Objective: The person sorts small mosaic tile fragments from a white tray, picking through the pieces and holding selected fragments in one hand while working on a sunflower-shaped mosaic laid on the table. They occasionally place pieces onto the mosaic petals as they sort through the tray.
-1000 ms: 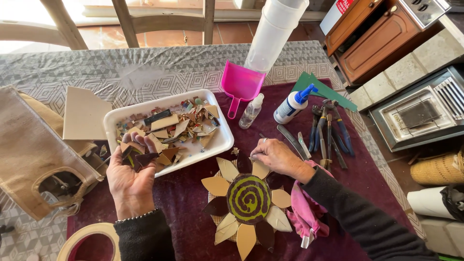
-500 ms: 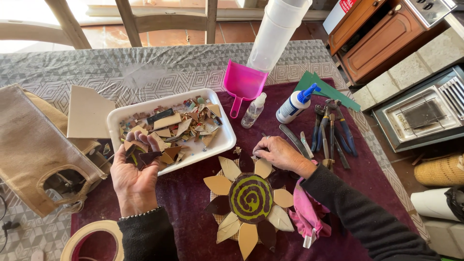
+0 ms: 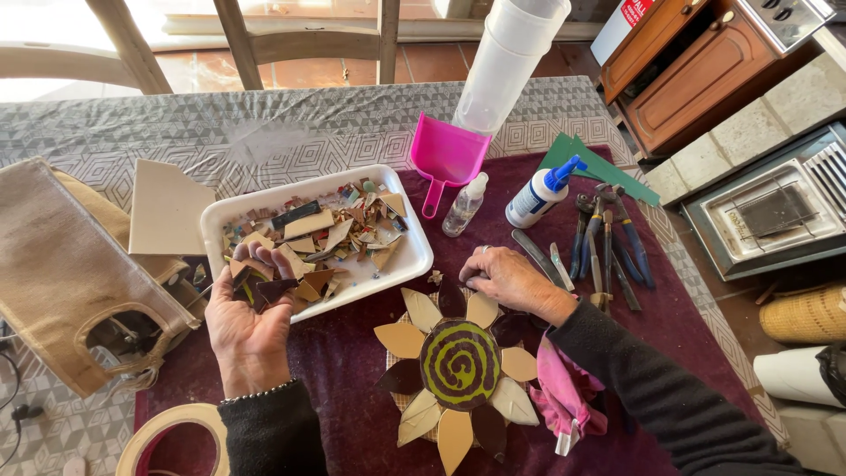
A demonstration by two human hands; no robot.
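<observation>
Left hand (image 3: 249,328) lifted slightly nearer white plastic tray (image 3: 414,264), fingers curled, cupping dark brown tile shards (image 3: 269,289). Right hand (image 3: 507,280) stayed pressing petal of sunflower-shaped tile mosaic (image 3: 458,363), fingers bent, grip unclear.

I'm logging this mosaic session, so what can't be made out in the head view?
- Right hand: fingertips curl under, hiding anything they pinch.
- Left hand: covers the white tray corner and pieces beneath.
- Tape roll: cut by the bottom edge.
- Tan bag: inside too dark.

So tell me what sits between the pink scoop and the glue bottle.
In the head view, a small clear bottle stands between the pink scoop and the glue bottle, on the maroon cloth.
</observation>
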